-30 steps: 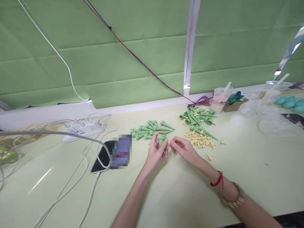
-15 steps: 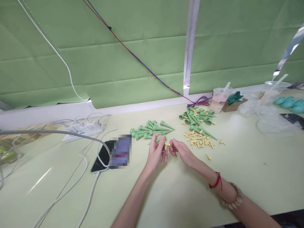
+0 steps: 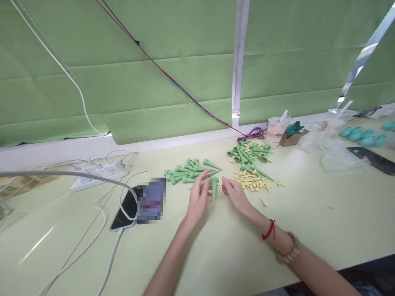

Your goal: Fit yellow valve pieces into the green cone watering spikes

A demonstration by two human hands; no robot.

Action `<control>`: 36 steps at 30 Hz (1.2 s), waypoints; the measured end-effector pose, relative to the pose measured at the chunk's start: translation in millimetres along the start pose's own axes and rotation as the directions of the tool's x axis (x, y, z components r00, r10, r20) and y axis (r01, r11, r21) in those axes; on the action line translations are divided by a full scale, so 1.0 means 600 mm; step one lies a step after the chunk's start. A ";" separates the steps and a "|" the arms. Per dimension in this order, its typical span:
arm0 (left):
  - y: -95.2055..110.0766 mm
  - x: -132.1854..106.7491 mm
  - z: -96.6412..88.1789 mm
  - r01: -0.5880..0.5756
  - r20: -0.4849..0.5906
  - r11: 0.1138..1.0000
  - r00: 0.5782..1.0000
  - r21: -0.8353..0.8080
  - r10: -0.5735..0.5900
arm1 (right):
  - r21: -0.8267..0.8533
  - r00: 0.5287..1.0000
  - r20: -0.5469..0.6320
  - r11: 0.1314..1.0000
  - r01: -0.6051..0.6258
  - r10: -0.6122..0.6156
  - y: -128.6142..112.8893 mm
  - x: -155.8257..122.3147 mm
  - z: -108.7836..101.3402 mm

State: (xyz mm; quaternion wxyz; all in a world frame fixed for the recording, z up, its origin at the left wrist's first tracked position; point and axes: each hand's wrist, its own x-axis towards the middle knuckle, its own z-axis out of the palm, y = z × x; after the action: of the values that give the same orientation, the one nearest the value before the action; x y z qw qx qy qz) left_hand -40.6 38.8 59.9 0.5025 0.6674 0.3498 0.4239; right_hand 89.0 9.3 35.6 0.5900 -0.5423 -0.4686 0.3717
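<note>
1. The pale green table [image 3: 234, 255] is taken as the landmark; everything named below lies on it or is held just above it.
2. A heap of green spikes [image 3: 189, 170] lies on the table beyond the left hand, and a second heap of green spikes [image 3: 251, 156] lies beyond the right hand, nearer the far edge.
3. A phone [image 3: 135, 203] is seen on the table to the left of both hands, with a white cable looped over it.
4. The left hand [image 3: 197, 197] is closed lightly around one green cone spike [image 3: 214, 187], which is held just above the table with its wide cap up and its tip pointing down (the fingers wrap the upper part, near the cap).
5. The right hand [image 3: 236, 193] is drawn into a pinch, and a small yellow peg [image 3: 219, 184] appears to be held at the fingertips, right beside the spike's cap; whether peg and cap touch cannot be told.
6. The scatter of yellow pegs [image 3: 251, 181] lies on the table just beyond the right hand.
7. The spike is judged light, stiff moulded plastic, smooth and somewhat slippery along its taper; it is best gripped at the ribbed cap end, not the thin tip.
8. The peg is judged very light and easily dropped, so a fingertip pinch across its head is called for.
</note>
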 end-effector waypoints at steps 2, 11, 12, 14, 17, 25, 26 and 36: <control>0.003 0.001 -0.002 -0.085 -0.006 0.995 0.996 0.045 0.085 | 0.151 0.997 0.052 0.986 -0.071 0.064 0.000 0.004 0.002; -0.012 -0.011 0.016 -0.105 -0.034 0.974 0.993 0.201 0.114 | 0.221 0.969 0.153 0.949 -0.224 0.193 -0.007 -0.004 0.014; -0.017 -0.015 0.023 -0.057 -0.053 0.986 0.996 0.158 0.066 | 0.169 0.982 0.111 0.971 -0.171 0.154 -0.007 -0.008 0.016; -0.023 -0.023 0.037 0.038 -0.032 0.998 0.999 0.047 -0.036 | 0.075 0.995 0.040 0.993 -0.095 0.092 -0.008 -0.016 0.017; -0.022 -0.029 0.054 0.206 0.034 0.974 0.978 -0.098 -0.204 | -0.004 0.996 0.018 0.996 -0.088 0.088 -0.009 -0.022 0.015; -0.006 -0.021 0.052 0.437 0.176 0.826 0.899 -0.356 -0.400 | -0.157 0.994 0.107 0.988 0.005 0.012 0.000 -0.006 0.006; -0.005 -0.021 0.050 0.465 0.196 0.804 0.885 -0.370 -0.422 | -0.160 0.992 0.129 0.987 0.014 0.006 0.001 -0.005 0.005; 0.002 -0.014 0.028 0.476 0.267 0.835 0.873 -0.276 -0.409 | -0.300 0.976 0.135 0.932 0.205 -0.171 -0.003 -0.017 0.000</control>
State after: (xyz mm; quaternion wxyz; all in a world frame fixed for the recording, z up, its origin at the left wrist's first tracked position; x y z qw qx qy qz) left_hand -28.5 24.6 56.8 0.7246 0.5117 0.3667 0.2802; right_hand 85.9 -0.4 36.0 0.5041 -0.5607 -0.6020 0.2631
